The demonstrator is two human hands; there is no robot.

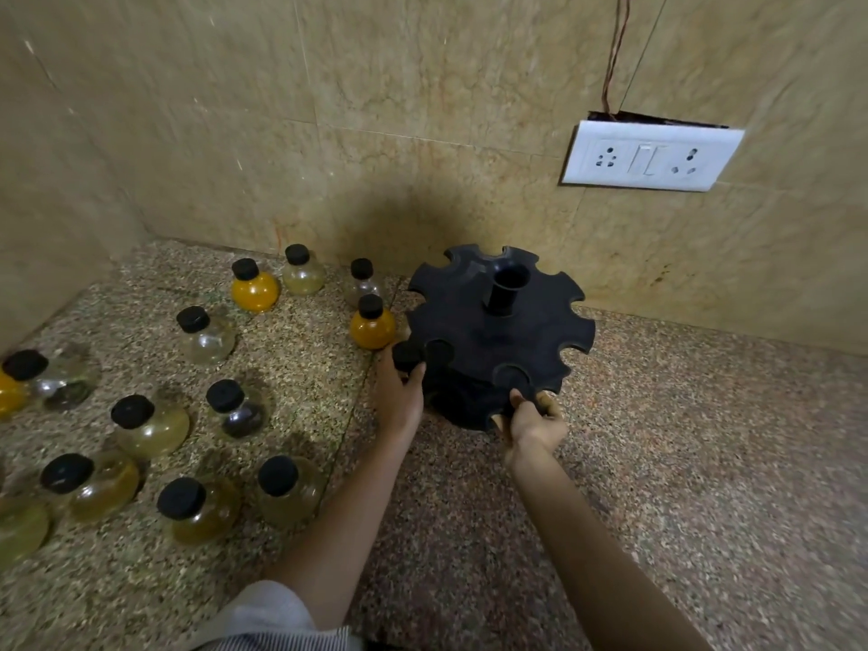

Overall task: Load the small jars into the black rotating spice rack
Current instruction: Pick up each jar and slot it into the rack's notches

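Watching the head feed, I saw a grey sleeve (pixel 263 613) at the bottom edge and two bare forearms stretched over the speckled counter (pixel 681 462). The left hand (pixel 399 401) was curled round a jar (pixel 407 354), only its black cap showing above the fingers, right at the left rim of the rack (pixel 498 340). The right hand (pixel 538 422) pinched the rack's near rim, thumb on top, fingers underneath. The rack stood on the counter close to the wall (pixel 375 133), a notched black disc around a central tube. I could not tell whether any notch held a jar, black on black. Loose jars (pixel 277 486) with black caps stood to the left, and an orange jar (pixel 372 324) just beside the rack. Any print on them was too blurred to read. Farther back, a white socket plate (pixel 650 155) hung on the wall, with wires (pixel 615 54) above it.
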